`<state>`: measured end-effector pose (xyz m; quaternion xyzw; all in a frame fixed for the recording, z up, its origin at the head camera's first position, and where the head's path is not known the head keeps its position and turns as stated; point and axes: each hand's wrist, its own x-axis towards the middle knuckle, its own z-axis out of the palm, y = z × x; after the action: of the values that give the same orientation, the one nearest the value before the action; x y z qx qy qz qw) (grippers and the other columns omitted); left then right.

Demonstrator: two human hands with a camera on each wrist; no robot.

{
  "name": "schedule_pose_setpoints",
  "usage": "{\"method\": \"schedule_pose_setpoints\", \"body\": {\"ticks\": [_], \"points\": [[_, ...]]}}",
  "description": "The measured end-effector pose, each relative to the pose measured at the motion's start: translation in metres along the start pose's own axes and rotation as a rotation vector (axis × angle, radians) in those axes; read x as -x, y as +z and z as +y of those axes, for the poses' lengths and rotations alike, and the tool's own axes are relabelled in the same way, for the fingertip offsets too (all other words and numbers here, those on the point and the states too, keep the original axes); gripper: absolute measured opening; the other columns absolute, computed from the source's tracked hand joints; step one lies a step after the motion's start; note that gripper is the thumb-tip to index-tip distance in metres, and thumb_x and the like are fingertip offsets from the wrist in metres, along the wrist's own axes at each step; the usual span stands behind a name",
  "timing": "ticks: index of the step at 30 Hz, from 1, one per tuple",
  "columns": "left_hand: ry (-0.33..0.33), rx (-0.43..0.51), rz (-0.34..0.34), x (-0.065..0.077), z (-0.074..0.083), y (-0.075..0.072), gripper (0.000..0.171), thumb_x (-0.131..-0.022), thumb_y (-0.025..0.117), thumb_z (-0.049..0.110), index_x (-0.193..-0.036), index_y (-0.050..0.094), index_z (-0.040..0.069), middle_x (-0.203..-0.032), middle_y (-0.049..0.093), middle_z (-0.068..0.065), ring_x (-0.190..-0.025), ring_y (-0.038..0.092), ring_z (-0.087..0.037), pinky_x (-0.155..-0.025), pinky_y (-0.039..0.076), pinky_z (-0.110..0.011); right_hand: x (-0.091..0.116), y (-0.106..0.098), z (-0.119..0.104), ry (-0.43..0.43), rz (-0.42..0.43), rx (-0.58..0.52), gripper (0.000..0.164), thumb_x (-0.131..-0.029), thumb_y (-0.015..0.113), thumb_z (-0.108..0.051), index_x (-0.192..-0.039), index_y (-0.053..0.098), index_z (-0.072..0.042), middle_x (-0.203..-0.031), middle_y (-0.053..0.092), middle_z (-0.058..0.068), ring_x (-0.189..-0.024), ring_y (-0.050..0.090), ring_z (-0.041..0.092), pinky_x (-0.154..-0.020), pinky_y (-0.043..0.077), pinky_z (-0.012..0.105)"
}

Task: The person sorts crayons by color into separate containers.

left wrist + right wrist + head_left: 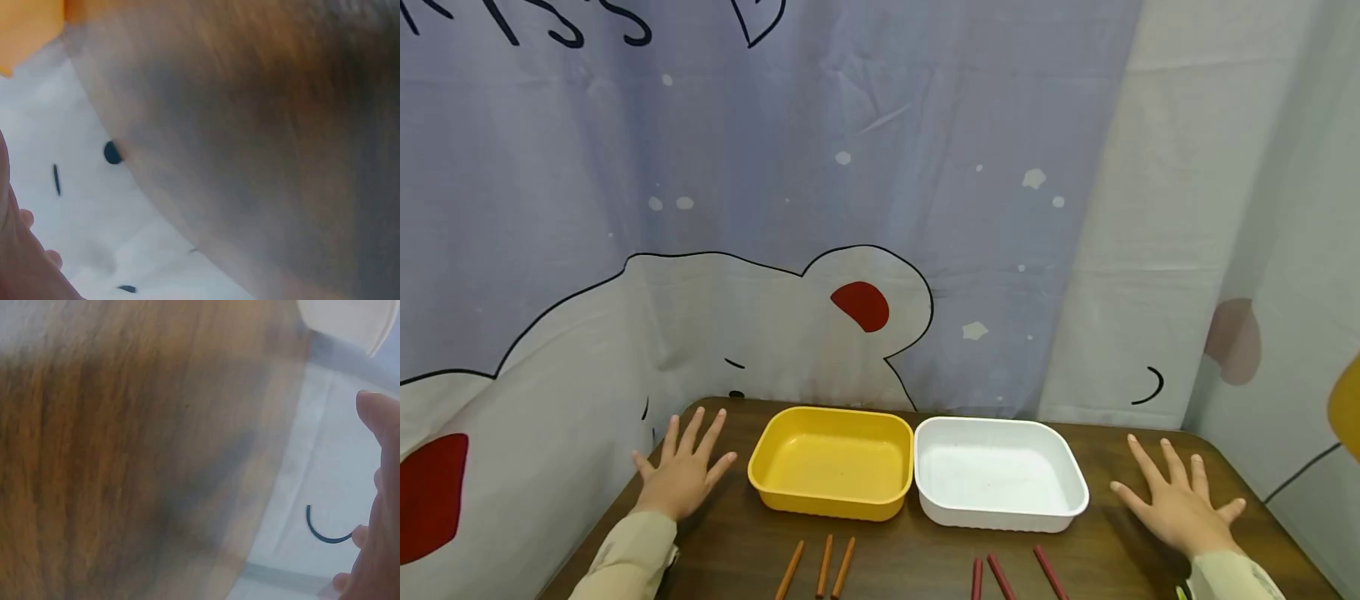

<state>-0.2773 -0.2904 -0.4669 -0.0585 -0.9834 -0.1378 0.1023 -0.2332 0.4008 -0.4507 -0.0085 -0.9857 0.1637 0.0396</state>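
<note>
My left hand [679, 477] is spread with straight fingers over the left side of the table, left of a yellow tray [831, 505]. On the other side, my right hand [1183, 507] also has its fingers spread, to the right of a white tray [1000, 518]. Neither hand holds anything. Both trays have nothing inside and stand side by side. In front of the yellow tray lie three orange-brown sticks [824, 567]; three dark red sticks [1000, 575] lie before the white one, their near ends cut off by the head view's lower edge.
The brown wooden table [917, 546] has rounded far corners. Behind it hangs a printed curtain [985, 233] in blue-grey and white, close to the table's far edge. More white printed cloth [1292, 400] hangs along the right side.
</note>
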Motion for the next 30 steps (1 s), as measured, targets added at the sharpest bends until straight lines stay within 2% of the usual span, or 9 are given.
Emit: {"method": "schedule_pose_setpoints", "body": {"ticks": [4, 9, 12, 15, 18, 21, 24, 26, 30], "points": [[0.035, -0.011, 0.026, 0.003, 0.009, -0.003, 0.08, -0.102, 0.039, 0.065, -0.165, 0.001, 0.032, -0.17, 0.0, -0.015, -0.152, -0.01, -0.047, -0.094, -0.007, -0.091, 0.004, 0.0, -0.005, -0.009, 0.024, -0.008, 0.088, -0.1, 0.04, -0.069, -0.163, -0.009, -0.031, -0.162, -0.016, 0.03, -0.136, -0.025, 0.066, -0.076, -0.018, 0.093], [0.082, 0.001, 0.059, 0.005, 0.019, -0.007, 0.08, -0.104, 0.044, 0.059, -0.165, 0.001, 0.029, -0.171, 0.001, -0.012, -0.154, -0.008, -0.041, -0.1, -0.009, -0.087, 0.01, -0.002, -0.019, -0.012, 0.056, -0.061, 0.086, -0.101, 0.042, -0.066, -0.165, -0.001, -0.026, -0.164, -0.009, 0.031, -0.141, -0.017, 0.065, -0.082, -0.001, 0.096], [0.127, 0.007, 0.091, 0.008, 0.029, -0.009, 0.08, -0.104, 0.049, 0.053, -0.165, 0.005, 0.024, -0.17, 0.006, -0.012, -0.155, -0.002, -0.038, -0.104, -0.006, -0.084, 0.016, -0.002, -0.03, -0.028, 0.096, -0.095, 0.085, -0.103, 0.044, -0.06, -0.164, 0.008, -0.015, -0.16, 0.001, 0.037, -0.14, -0.003, 0.069, -0.083, 0.014, 0.094], [0.171, -0.003, 0.11, 0.013, 0.038, -0.008, 0.081, -0.104, 0.051, 0.051, -0.165, 0.01, 0.02, -0.17, 0.01, -0.012, -0.155, 0.006, -0.037, -0.109, 0.001, -0.081, 0.024, -0.001, -0.04, -0.039, 0.125, -0.125, 0.082, -0.104, 0.049, -0.054, -0.159, 0.019, -0.001, -0.152, 0.014, 0.043, -0.131, 0.015, 0.072, -0.081, 0.026, 0.089], [0.205, -0.008, 0.122, 0.016, 0.044, -0.005, 0.081, -0.103, 0.053, 0.051, -0.165, 0.013, 0.018, -0.169, 0.014, -0.013, -0.154, 0.013, -0.038, -0.112, 0.006, -0.078, 0.032, 0.001, -0.048, -0.029, 0.11, -0.158, 0.081, -0.104, 0.052, -0.05, -0.153, 0.026, 0.009, -0.143, 0.026, 0.047, -0.123, 0.028, 0.072, -0.083, 0.034, 0.085], [0.21, 0.004, 0.112, 0.019, 0.046, -0.001, 0.079, -0.103, 0.053, 0.052, -0.164, 0.018, 0.016, -0.168, 0.018, -0.014, -0.152, 0.018, -0.04, -0.111, 0.013, -0.078, 0.039, 0.004, -0.056, 0.006, 0.061, -0.201, 0.076, -0.104, 0.056, -0.045, -0.146, 0.033, 0.014, -0.135, 0.037, 0.046, -0.117, 0.045, 0.064, -0.087, 0.045, 0.074], [0.202, 0.027, 0.086, 0.021, 0.046, 0.002, 0.078, -0.103, 0.052, 0.053, -0.163, 0.022, 0.014, -0.167, 0.021, -0.015, -0.152, 0.019, -0.041, -0.109, 0.017, -0.078, 0.043, 0.01, -0.064, 0.053, 0.013, -0.248, 0.067, -0.103, 0.059, -0.038, -0.138, 0.042, 0.016, -0.127, 0.049, 0.04, -0.104, 0.062, 0.048, -0.084, 0.055, 0.059], [0.193, 0.041, 0.062, 0.022, 0.046, 0.005, 0.077, -0.103, 0.051, 0.054, -0.163, 0.023, 0.013, -0.167, 0.021, -0.015, -0.152, 0.019, -0.042, -0.11, 0.017, -0.078, 0.045, 0.015, -0.069, 0.071, -0.007, -0.273, 0.06, -0.101, 0.062, -0.034, -0.133, 0.048, 0.015, -0.12, 0.057, 0.034, -0.095, 0.067, 0.037, -0.079, 0.058, 0.052], [0.188, 0.041, 0.043, 0.022, 0.046, 0.009, 0.078, -0.103, 0.05, 0.056, -0.162, 0.026, 0.012, -0.167, 0.022, -0.015, -0.151, 0.02, -0.042, -0.111, 0.017, -0.077, 0.047, 0.027, -0.08, 0.074, -0.037, -0.3, 0.055, -0.098, 0.067, -0.029, -0.129, 0.053, 0.014, -0.11, 0.064, 0.023, -0.089, 0.068, 0.029, -0.075, 0.059, 0.048]]}}
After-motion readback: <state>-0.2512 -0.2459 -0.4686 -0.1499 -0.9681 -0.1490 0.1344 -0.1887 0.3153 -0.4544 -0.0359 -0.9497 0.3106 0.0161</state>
